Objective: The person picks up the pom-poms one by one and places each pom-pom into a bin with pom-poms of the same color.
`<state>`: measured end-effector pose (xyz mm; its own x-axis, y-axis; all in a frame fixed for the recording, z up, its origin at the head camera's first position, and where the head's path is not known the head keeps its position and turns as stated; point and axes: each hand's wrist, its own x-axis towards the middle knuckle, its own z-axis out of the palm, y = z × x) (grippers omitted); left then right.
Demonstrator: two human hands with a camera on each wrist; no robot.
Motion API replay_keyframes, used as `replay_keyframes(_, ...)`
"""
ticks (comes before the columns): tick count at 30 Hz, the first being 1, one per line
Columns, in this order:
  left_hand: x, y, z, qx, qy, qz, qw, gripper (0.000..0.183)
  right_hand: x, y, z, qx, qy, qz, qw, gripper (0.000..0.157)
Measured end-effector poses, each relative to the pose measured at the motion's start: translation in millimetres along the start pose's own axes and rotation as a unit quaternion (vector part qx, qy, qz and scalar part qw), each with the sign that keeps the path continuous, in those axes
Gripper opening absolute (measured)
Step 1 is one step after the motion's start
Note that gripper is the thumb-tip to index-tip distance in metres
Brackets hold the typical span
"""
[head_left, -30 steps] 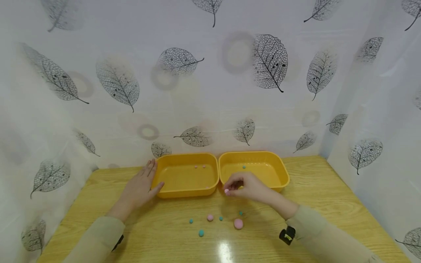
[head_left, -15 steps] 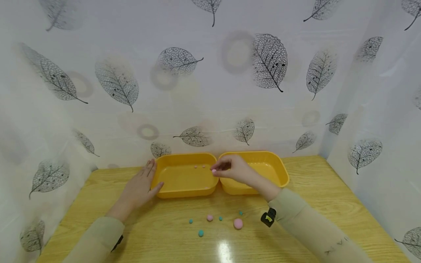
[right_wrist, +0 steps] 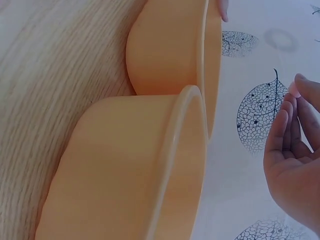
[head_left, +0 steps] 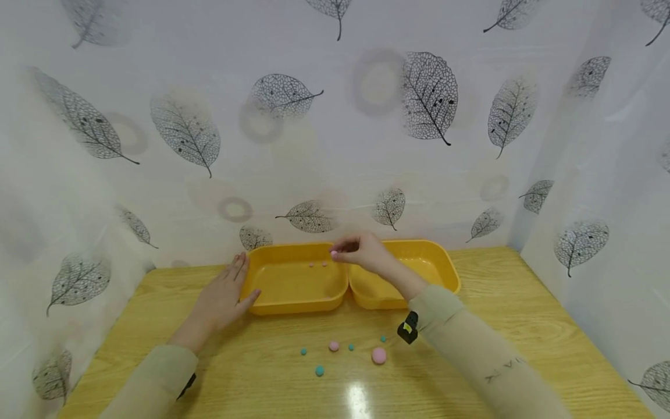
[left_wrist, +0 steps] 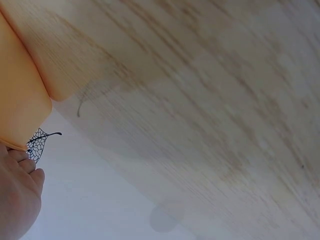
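My right hand (head_left: 361, 253) pinches a small pink ball (right_wrist: 294, 89) between thumb and fingertips. In the head view it hovers over the back right corner of the left yellow tray (head_left: 298, 308). Two tiny pink balls (head_left: 324, 264) lie inside that tray near its back. Against the tray's left end rests my left hand (head_left: 220, 299), its fingers straight along the side and the thumb at the front rim. The right yellow tray (head_left: 405, 304) stands beside the left one, partly covered by my right wrist and forearm.
In front of the trays, on the wooden table (head_left: 251, 378), lie a pink ball (head_left: 334, 346), a larger pink ball (head_left: 379, 355) and several teal balls (head_left: 320, 370). A white leaf-printed curtain (head_left: 335, 145) hangs behind and at both sides.
My right hand has carried the pink ball from in front of the right tray, up and leftward, to above the left tray's back corner. The left hand has stayed in place.
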<state>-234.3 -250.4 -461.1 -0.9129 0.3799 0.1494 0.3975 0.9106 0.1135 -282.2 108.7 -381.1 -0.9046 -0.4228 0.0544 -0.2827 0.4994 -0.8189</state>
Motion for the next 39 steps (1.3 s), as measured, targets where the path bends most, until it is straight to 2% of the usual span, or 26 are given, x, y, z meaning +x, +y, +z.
replay_keyframes(11, 0.2, -0.9, 0.7, 0.003, -0.001, 0.001, 1.0, 0.08, 28, 12, 10.3, 0.046, 0.019, 0.017, 0.999, 0.026)
replay_keyframes(18, 0.7, -1.7, 2.6, -0.002, 0.007, 0.003, 1.0, 0.082, 38, 20, 16.6, 0.059, 0.033, 0.018, 0.998, 0.023)
replay_keyframes(21, 1.1, -1.9, 3.2, -0.003, 0.001, 0.0, 1.0, 0.083, 41, 23, 19.0, 0.065, 0.037, 0.026, 0.997, 0.022)
replay_keyframes(29, 0.7, -1.2, 1.3, 0.002, -0.004, -0.002, 1.0, 0.082, 45, 30, 25.1, 0.065, 0.045, 0.033, 0.996, 0.022)
replay_keyframes(39, 0.2, -1.3, 0.2, 0.012, -0.005, -0.001, 0.9999, 0.081, 47, 36, 30.7, 0.034, 0.036, 0.03, 0.998, 0.02)
